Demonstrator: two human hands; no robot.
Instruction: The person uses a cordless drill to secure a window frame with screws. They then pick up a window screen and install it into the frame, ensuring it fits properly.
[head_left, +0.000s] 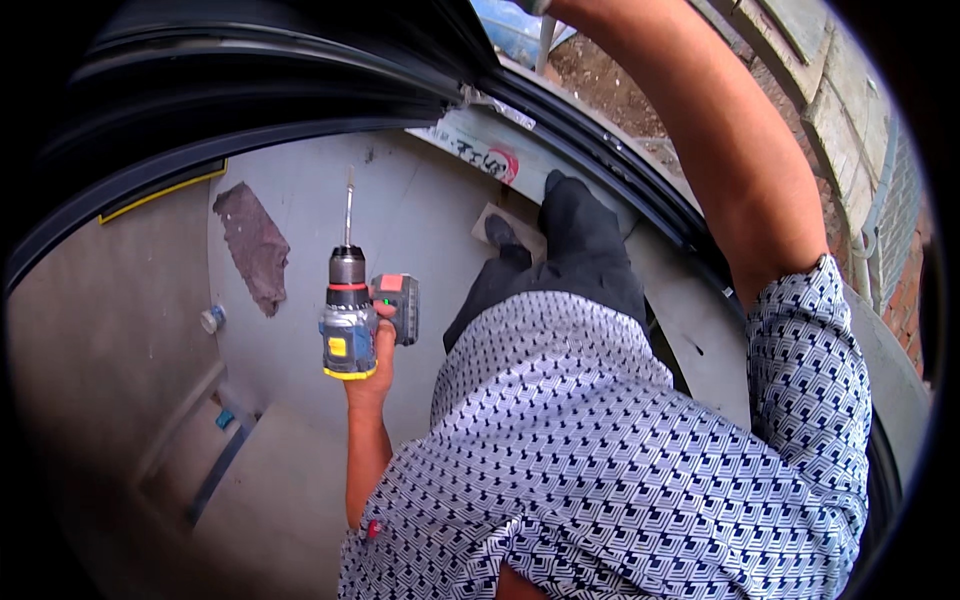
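Observation:
My left hand [378, 362] is closed around the grip of a cordless drill [347, 318]. A long bit [348, 215] sits in its chuck and points away from me, and the red and dark battery pack [397, 308] shows to the right of my fingers. No surface seems to touch the bit's tip, though depth is hard to judge. Bare from the sleeve on, my right forearm [700, 110] stretches up past the dark frame to the top edge. The right hand itself is cut off there; only a grey sliver shows by the wrist.
Dark metal frame rails [610, 150] curve across the top and right. On the pale floor lies a brownish cloth [252, 245], with a small white roll or cap [212, 318] nearby. A printed strip [470, 145] lies beyond my feet. Wooden boards [835, 110] and wire mesh [893, 220] stand outside, at right.

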